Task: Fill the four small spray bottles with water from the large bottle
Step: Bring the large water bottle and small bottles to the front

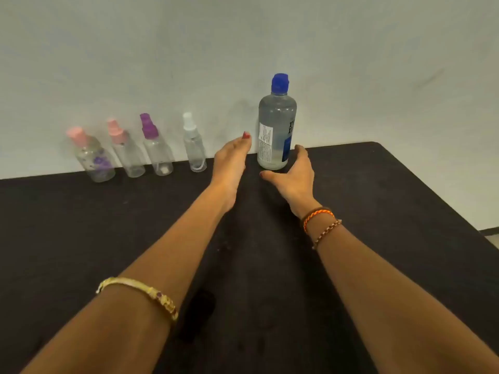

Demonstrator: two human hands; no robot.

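1. The large bottle stands upright at the far edge of the black table, close to the pale wall; its blue cap is on and water shows inside.
2. The right hand reaches in just beside the bottle's base, fingers spread apart and relaxed, thumb pointing left in front of the base, fingertips alongside the bottle's right side. Whether it actually touches the bottle cannot be told.
3. The left hand stretches forward on the bottle's left, fingers straight and together, a red-painted nail at the tip near the label. It grips nothing.
4. Further left, four small spray bottles stand in a row along the table's back edge: the white-capped one nearest the left hand, then the purple-capped one, the pink-capped plain one, and the pink-capped one with purple flowers at the far left. All look empty, caps on.
5. A gold bangle sits on the left forearm; woven bracelets circle the right wrist.
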